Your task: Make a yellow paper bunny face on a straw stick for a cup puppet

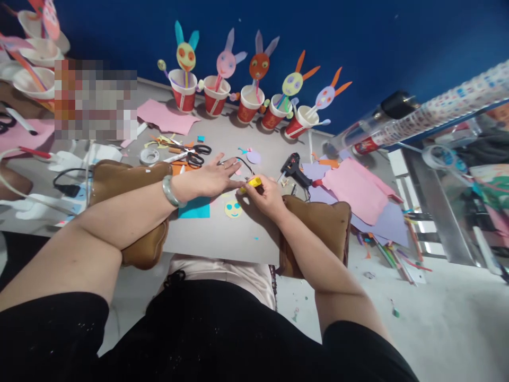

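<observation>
Yellow pen-like tool is in the right hand, mid gray tabletop, fingers pinched shut around it. Going big to small: two brown cushions sit at the tabletop's front edge, one under the left forearm, one by the right. Over on the right there's a long speckled stack, nested cups by the look of it, near some pink paper.

Now the containers: five red-and-white cups in a row along the blue wall, each with a bunny-eared paper head on stems poking out. Left to right: yellow with teal ears, pink with pale ears, orange with pale ears, pale yellow with orange ears, lavender with orange ears. More cups are bunched far left, colored stems inside, partly cut off, and a pixelated patch hides whatever's next to them.

Left hand is open, palm down, fingers spread; can't tell if it's pressing on anything. Black glue gun to the right, scissors and a tape roll to the left. Teal sheet pokes out below the left hand, and just beside it lies a little yellow smiley face with blue eyes.
</observation>
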Demonstrator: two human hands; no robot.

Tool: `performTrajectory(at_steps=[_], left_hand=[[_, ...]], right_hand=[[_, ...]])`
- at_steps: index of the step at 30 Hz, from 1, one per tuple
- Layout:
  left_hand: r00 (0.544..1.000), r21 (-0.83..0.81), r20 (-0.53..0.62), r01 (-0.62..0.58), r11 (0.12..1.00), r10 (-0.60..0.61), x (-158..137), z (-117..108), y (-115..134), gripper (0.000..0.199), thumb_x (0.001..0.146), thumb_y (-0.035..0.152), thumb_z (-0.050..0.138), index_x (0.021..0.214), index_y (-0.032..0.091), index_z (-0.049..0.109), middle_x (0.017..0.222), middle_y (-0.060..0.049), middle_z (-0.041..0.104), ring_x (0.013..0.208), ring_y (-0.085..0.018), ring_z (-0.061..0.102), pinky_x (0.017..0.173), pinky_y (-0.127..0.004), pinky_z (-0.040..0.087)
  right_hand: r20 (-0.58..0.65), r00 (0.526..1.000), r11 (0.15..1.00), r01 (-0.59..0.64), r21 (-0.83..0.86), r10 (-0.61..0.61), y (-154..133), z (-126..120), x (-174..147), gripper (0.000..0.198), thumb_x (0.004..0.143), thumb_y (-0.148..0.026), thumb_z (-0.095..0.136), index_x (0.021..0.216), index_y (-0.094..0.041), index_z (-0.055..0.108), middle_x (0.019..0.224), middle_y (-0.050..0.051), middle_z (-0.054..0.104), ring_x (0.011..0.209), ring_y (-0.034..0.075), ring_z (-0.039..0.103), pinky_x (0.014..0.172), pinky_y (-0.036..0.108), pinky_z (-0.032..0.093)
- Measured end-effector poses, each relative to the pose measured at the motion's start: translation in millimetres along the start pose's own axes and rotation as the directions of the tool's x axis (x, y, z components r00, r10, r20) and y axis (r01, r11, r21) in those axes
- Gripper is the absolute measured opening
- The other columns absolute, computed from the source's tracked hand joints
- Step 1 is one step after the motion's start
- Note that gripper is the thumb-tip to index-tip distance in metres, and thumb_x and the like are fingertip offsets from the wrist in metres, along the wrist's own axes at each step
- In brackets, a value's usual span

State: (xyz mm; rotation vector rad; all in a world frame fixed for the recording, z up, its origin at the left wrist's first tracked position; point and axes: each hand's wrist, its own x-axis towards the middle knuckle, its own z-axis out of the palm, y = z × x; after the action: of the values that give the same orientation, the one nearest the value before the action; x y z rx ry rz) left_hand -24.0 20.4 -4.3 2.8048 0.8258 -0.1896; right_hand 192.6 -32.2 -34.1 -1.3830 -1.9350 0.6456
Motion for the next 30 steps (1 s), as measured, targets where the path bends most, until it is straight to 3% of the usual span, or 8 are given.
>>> performTrajectory(at_steps=[4, 7, 10, 13, 17, 20, 24, 30], left_hand=[[1.000, 0.024, 0.015, 0.004, 1.000, -0.004, 2.7, 0.4, -1.8, 0.055, 0.099, 0.011, 0.037, 0.148, 0.031, 0.053, 0.167, -0.010, 0.034, 0.157, -0.035, 0.021, 0.124, -0.063, 0.013], [1.000, 0.034, 0.025, 0.006, 0.999, -0.006, 6.5, 1.5, -3.7, 0.061, 0.094, 0.006, 0.040, 0.147, 0.033, 0.054, 0.167, -0.010, 0.033, 0.158, -0.035, 0.020, 0.124, -0.063, 0.013], [0.999, 0.033, 0.048, 0.003, 0.999, -0.004, 8.7, -0.4, -3.0, 0.065, 0.091, 0.003, 0.043, 0.149, 0.031, 0.052, 0.168, -0.011, 0.031, 0.158, -0.035, 0.019, 0.124, -0.061, 0.014], [0.998, 0.012, 0.069, 0.008, 1.000, -0.008, 9.6, -2.9, -1.4, 0.061, 0.091, 0.008, 0.047, 0.148, 0.029, 0.052, 0.167, -0.012, 0.032, 0.158, -0.035, 0.019, 0.125, -0.059, 0.014], [0.999, -0.017, 0.036, -0.023, 1.000, 0.024, 11.4, -1.9, -2.8, 0.055, 0.091, 0.014, 0.054, 0.143, 0.027, 0.057, 0.166, -0.013, 0.034, 0.158, -0.034, 0.020, 0.125, -0.058, 0.015], [0.998, -0.041, -0.056, -0.038, 0.998, 0.036, 13.7, 1.6, -6.0, 0.045, 0.091, 0.014, 0.055, 0.134, 0.023, 0.065, 0.162, -0.017, 0.039, 0.155, -0.035, 0.027, 0.124, -0.059, 0.019], [0.969, -0.039, -0.247, -0.018, 0.999, 0.008, 17.0, 7.2, -10.5, 0.032, 0.099, 0.025, 0.048, 0.121, 0.018, 0.070, 0.147, -0.019, 0.055, 0.142, -0.033, 0.045, 0.119, -0.058, 0.027], [0.953, -0.090, -0.294, 0.049, 0.995, -0.074, 20.5, 12.9, -13.5, 0.029, 0.095, 0.024, 0.049, 0.109, 0.017, 0.073, 0.121, -0.014, 0.067, 0.121, -0.029, 0.057, 0.113, -0.049, 0.033]], right_hand=[[-0.084, 0.987, 0.960, -0.114, 0.254, 0.140, 4.7, -6.7, 4.6, 0.028, 0.086, -0.049, 0.064, 0.078, -0.023, 0.057, 0.068, -0.001, 0.063, 0.062, 0.015, 0.057, 0.065, 0.032, 0.047], [-0.145, 0.953, 0.817, -0.144, 0.558, 0.267, 15.2, -21.1, 13.0, 0.032, 0.081, -0.053, 0.070, 0.082, -0.025, 0.056, 0.072, -0.002, 0.064, 0.063, 0.014, 0.061, 0.056, 0.028, 0.046], [-0.146, 0.937, 0.658, -0.106, 0.745, 0.316, 24.5, -39.8, 20.9, 0.035, 0.073, -0.049, 0.079, 0.086, -0.027, 0.056, 0.076, -0.002, 0.068, 0.071, 0.015, 0.066, 0.057, 0.027, 0.048], [-0.052, 0.957, 0.595, -0.135, 0.792, 0.287, 26.8, -53.3, 22.4, 0.039, 0.067, -0.045, 0.085, 0.091, -0.028, 0.059, 0.083, -0.002, 0.072, 0.078, 0.016, 0.069, 0.067, 0.029, 0.055], [0.167, 0.964, 0.696, -0.264, 0.668, 0.206, 25.0, -55.6, 18.8, 0.040, 0.071, -0.047, 0.084, 0.094, -0.024, 0.059, 0.083, 0.001, 0.075, 0.078, 0.018, 0.071, 0.079, 0.037, 0.058], [0.046, 0.974, 0.802, -0.209, 0.559, 0.222, 30.0, -53.2, 20.0, 0.040, 0.076, -0.047, 0.078, 0.095, -0.024, 0.053, 0.085, 0.001, 0.074, 0.081, 0.018, 0.071, 0.082, 0.038, 0.057], [-0.169, 0.964, 0.960, -0.166, 0.226, 0.206, 43.7, -53.4, 25.4, 0.030, 0.074, -0.038, 0.075, 0.091, -0.022, 0.055, 0.087, 0.002, 0.071, 0.076, 0.016, 0.064, 0.078, 0.037, 0.053], [-0.203, 0.959, 0.977, -0.211, -0.043, 0.198, 54.0, -50.5, 28.6, 0.018, 0.070, -0.024, 0.068, 0.082, -0.023, 0.054, 0.075, 0.001, 0.066, 0.065, 0.017, 0.054, 0.067, 0.034, 0.048]])
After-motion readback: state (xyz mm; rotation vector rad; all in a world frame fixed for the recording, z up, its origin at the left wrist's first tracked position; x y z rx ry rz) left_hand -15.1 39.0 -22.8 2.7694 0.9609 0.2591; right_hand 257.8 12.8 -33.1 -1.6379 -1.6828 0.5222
